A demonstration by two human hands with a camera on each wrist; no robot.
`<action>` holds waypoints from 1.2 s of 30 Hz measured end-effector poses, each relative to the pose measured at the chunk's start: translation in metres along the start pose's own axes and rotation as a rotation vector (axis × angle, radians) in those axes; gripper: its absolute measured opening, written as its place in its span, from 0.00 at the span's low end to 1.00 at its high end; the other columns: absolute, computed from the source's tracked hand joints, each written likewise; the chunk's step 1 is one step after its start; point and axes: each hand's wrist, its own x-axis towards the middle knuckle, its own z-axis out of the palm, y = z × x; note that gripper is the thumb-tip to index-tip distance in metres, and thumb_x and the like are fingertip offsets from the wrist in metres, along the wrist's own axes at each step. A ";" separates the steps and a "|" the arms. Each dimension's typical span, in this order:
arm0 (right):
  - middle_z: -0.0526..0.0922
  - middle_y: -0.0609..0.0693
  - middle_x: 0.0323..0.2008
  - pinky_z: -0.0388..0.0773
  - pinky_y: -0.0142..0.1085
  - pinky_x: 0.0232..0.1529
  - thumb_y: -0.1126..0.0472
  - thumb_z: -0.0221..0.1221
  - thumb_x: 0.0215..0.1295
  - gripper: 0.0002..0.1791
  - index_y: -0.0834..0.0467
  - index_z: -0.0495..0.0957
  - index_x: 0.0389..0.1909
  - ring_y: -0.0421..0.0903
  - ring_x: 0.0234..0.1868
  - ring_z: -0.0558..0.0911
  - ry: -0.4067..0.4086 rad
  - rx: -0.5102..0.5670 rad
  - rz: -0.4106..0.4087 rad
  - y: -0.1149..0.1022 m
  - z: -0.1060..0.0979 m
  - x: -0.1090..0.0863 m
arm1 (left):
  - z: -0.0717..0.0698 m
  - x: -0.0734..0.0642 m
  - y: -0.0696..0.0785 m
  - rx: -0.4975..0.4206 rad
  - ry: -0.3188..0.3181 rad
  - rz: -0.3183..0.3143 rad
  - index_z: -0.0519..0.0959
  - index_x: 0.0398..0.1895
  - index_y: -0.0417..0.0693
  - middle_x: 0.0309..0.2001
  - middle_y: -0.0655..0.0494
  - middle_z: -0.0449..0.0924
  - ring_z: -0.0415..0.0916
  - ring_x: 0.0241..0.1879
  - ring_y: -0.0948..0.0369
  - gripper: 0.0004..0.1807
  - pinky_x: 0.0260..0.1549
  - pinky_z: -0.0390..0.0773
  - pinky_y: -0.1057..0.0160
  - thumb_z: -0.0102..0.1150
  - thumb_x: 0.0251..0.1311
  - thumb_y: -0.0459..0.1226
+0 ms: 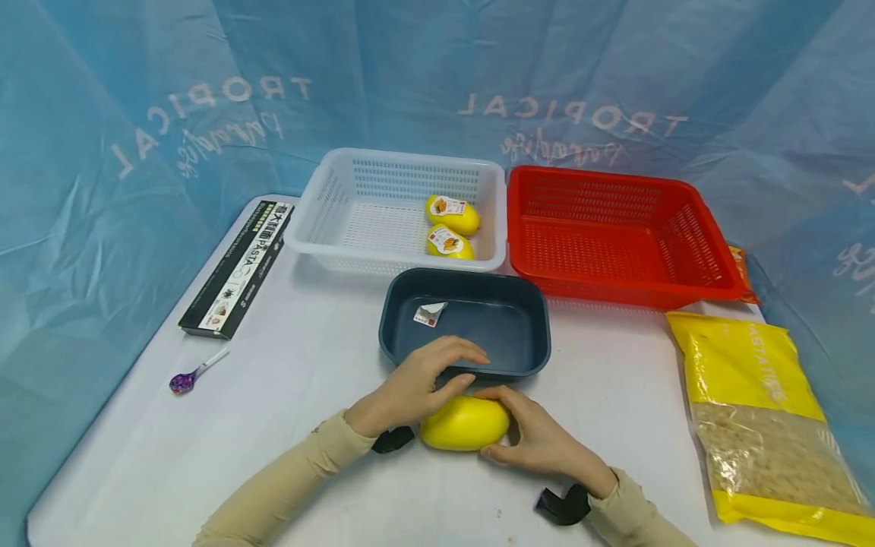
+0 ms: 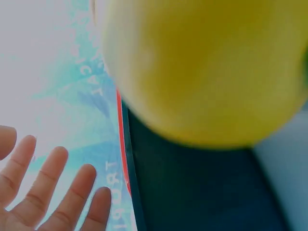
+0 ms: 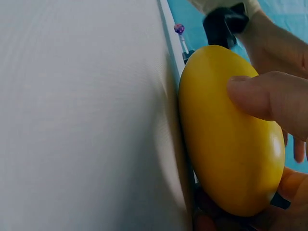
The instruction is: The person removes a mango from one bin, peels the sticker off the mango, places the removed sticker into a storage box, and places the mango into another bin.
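A smooth yellow mango (image 1: 463,425) lies on the white table, close to the near side of a dark blue tray (image 1: 540,334). My right hand (image 1: 540,439) grips its right end, the thumb (image 3: 260,96) on one side and fingers on the other. Over the mango's upper left hovers my left hand (image 1: 418,378), its fingers (image 2: 53,173) straight and spread, reaching across the tray's near rim. That hand holds nothing; whether its thumb touches the mango I cannot tell. Inside the tray is a partly curled sticker (image 1: 427,316).
Behind the tray stand a white basket (image 1: 396,262) with two stickered mangoes (image 1: 459,219) and a red basket (image 1: 615,292). A black pasta box (image 1: 239,266) and lollipop (image 1: 183,382) lie at left, a yellow pasta bag (image 1: 759,372) at right. An orange packet (image 1: 743,273) shows behind the red basket.
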 end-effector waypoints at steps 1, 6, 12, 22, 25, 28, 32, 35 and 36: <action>0.74 0.43 0.60 0.73 0.42 0.61 0.56 0.71 0.51 0.38 0.50 0.66 0.64 0.43 0.58 0.76 0.001 -0.009 0.000 -0.001 0.000 0.000 | 0.001 -0.004 0.002 0.000 0.002 0.019 0.77 0.52 0.46 0.54 0.53 0.79 0.74 0.57 0.58 0.12 0.59 0.74 0.60 0.55 0.67 0.34; 0.73 0.43 0.61 0.73 0.43 0.62 0.55 0.71 0.52 0.39 0.49 0.65 0.65 0.43 0.59 0.75 -0.006 -0.054 0.000 -0.003 -0.003 -0.001 | 0.005 -0.024 0.006 0.015 -0.003 0.063 0.78 0.51 0.48 0.52 0.55 0.79 0.75 0.55 0.60 0.12 0.57 0.75 0.62 0.56 0.65 0.33; 0.72 0.42 0.62 0.74 0.46 0.61 0.51 0.71 0.53 0.39 0.48 0.65 0.66 0.43 0.60 0.74 -0.014 -0.125 -0.023 -0.013 -0.010 -0.003 | 0.009 -0.043 0.008 0.002 -0.053 0.015 0.77 0.52 0.49 0.53 0.55 0.79 0.75 0.55 0.61 0.13 0.57 0.76 0.62 0.58 0.64 0.34; 0.73 0.51 0.63 0.78 0.39 0.52 0.62 0.72 0.51 0.39 0.54 0.67 0.65 0.45 0.60 0.74 0.203 -0.137 -0.116 -0.023 -0.054 -0.007 | 0.015 -0.045 0.002 0.088 -0.095 0.017 0.75 0.55 0.48 0.55 0.56 0.77 0.74 0.56 0.60 0.17 0.58 0.75 0.60 0.61 0.62 0.36; 0.74 0.54 0.62 0.74 0.31 0.53 0.68 0.72 0.47 0.40 0.56 0.69 0.64 0.39 0.60 0.72 0.385 -0.149 -0.113 -0.015 -0.075 -0.005 | 0.016 -0.044 0.003 0.124 -0.124 -0.017 0.75 0.56 0.48 0.56 0.56 0.76 0.73 0.57 0.59 0.20 0.58 0.75 0.60 0.63 0.60 0.36; 0.74 0.56 0.63 0.68 0.24 0.57 0.72 0.70 0.47 0.39 0.59 0.70 0.64 0.33 0.62 0.69 0.565 -0.133 -0.077 -0.006 -0.095 -0.003 | 0.017 -0.044 0.003 0.148 -0.152 -0.052 0.75 0.58 0.47 0.58 0.56 0.75 0.72 0.58 0.59 0.22 0.59 0.74 0.60 0.64 0.59 0.36; 0.68 0.55 0.68 0.63 0.23 0.61 0.70 0.66 0.54 0.38 0.58 0.67 0.67 0.36 0.67 0.66 0.768 -0.069 0.063 0.006 -0.118 0.000 | 0.019 -0.044 0.004 0.147 -0.179 -0.094 0.75 0.59 0.47 0.60 0.55 0.73 0.71 0.60 0.58 0.24 0.60 0.74 0.60 0.65 0.59 0.38; 0.64 0.51 0.71 0.62 0.29 0.66 0.63 0.63 0.61 0.37 0.53 0.62 0.71 0.42 0.69 0.64 0.907 0.027 0.190 0.017 -0.127 0.002 | 0.020 -0.045 0.004 0.130 -0.205 -0.123 0.74 0.61 0.47 0.62 0.54 0.71 0.71 0.61 0.58 0.26 0.61 0.74 0.59 0.65 0.59 0.40; 0.63 0.49 0.72 0.61 0.33 0.68 0.60 0.62 0.62 0.37 0.53 0.60 0.72 0.44 0.70 0.63 0.958 0.057 0.218 0.020 -0.129 0.004 | 0.021 -0.045 0.004 0.121 -0.213 -0.133 0.73 0.61 0.48 0.62 0.54 0.71 0.71 0.61 0.58 0.26 0.61 0.74 0.59 0.65 0.59 0.41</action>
